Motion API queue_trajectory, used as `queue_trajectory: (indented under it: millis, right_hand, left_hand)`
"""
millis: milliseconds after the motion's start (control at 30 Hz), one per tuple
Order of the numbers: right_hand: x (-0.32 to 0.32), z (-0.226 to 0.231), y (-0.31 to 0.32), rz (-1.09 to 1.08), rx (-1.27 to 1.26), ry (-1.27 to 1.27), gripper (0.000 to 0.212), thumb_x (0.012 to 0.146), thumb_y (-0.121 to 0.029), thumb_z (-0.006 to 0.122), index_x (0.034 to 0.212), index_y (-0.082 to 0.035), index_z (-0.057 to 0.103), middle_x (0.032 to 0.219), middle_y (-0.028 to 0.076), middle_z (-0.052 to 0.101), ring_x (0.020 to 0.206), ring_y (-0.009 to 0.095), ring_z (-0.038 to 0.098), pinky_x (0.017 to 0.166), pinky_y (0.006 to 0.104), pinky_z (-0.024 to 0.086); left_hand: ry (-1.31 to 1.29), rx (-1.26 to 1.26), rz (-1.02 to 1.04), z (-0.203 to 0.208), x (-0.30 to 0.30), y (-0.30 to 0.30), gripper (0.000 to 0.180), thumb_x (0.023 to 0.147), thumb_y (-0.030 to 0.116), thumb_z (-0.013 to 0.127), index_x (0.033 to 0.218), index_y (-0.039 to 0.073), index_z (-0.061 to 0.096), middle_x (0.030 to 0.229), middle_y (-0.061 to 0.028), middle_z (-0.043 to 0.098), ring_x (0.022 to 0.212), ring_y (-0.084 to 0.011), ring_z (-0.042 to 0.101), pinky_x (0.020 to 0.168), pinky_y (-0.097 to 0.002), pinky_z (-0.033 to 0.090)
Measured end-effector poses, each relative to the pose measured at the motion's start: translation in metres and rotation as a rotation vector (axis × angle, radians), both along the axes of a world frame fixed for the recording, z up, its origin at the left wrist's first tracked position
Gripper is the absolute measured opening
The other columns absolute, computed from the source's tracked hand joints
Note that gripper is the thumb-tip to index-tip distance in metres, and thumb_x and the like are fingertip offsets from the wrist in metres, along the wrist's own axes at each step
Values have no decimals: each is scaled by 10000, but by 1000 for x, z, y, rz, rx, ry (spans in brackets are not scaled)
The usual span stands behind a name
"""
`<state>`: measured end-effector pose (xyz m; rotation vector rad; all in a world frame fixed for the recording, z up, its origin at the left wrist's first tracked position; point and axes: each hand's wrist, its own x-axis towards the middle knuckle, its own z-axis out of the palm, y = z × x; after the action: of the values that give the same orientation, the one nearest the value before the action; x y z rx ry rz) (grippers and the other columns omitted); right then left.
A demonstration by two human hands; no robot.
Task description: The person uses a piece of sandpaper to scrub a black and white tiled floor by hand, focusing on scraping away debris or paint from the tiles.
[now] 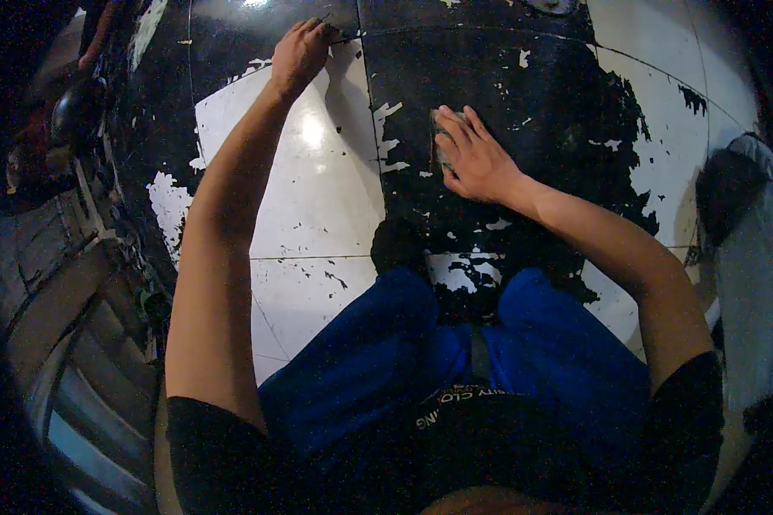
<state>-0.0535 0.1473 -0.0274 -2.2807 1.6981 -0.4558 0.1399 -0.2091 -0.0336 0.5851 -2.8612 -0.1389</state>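
Note:
Far ahead at the upper left, my left hand (302, 53) is closed, with its fingers curled down at the edge of a black patch. Something small and dark shows at its fingertips, too unclear to name. My right hand (481, 163) lies flat with fingers spread, pressing on a thin greyish-green flat piece (443, 153) mostly hidden under the palm. Beneath both hands is a tiled floor (309, 197), white where bare and elsewhere covered by a ragged, flaking black layer (489, 73).
Cluttered dark objects (77, 120) line the left side, with curved grey shapes (86, 412) lower down. At the right edge stands a pale grey item with a dark top (743, 189). My blue-trousered legs (361, 335) and a dark foot (397, 245) are close below my hands.

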Motion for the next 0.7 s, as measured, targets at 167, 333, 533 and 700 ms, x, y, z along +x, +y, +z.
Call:
queue_trajectory:
  millis: [167, 333, 533, 700]
  right_hand:
    - [2, -1, -2, 4, 29, 24, 558, 858, -298, 660, 1293, 39, 569, 1540, 270, 436, 1504, 403, 339, 1254, 590, 200]
    - [3, 2, -2, 4, 69, 66, 570, 876, -334, 642, 1316, 21, 572, 1555, 257, 432, 1521, 385, 316, 1264, 581, 169]
    - [-3, 2, 1, -11, 83, 64, 571, 887, -348, 632, 1321, 19, 579, 1561, 246, 431, 1527, 378, 306, 1268, 575, 163]
    - [2, 6, -3, 8, 93, 71, 578, 890, -350, 630, 1327, 25, 576, 1565, 243, 426, 1527, 374, 304, 1271, 574, 159]
  left_hand:
    - [-33, -33, 31, -6, 3, -1, 183, 907, 134, 608, 1075, 86, 662, 1112, -125, 698, 1048, -360, 665, 866, -466, 581]
    - [-71, -57, 19, -7, 6, -4, 236, 846, 65, 675, 1069, 131, 713, 1082, -91, 693, 1036, -333, 662, 900, -419, 561]
    - [-77, 7, 36, -2, -6, 4, 218, 884, 74, 623, 1088, 105, 691, 1080, -119, 697, 1050, -352, 665, 875, -444, 570]
    - [-71, 45, 31, -10, 7, -15, 203, 903, 99, 618, 1057, 111, 751, 1064, -114, 735, 1028, -337, 689, 870, -433, 569]
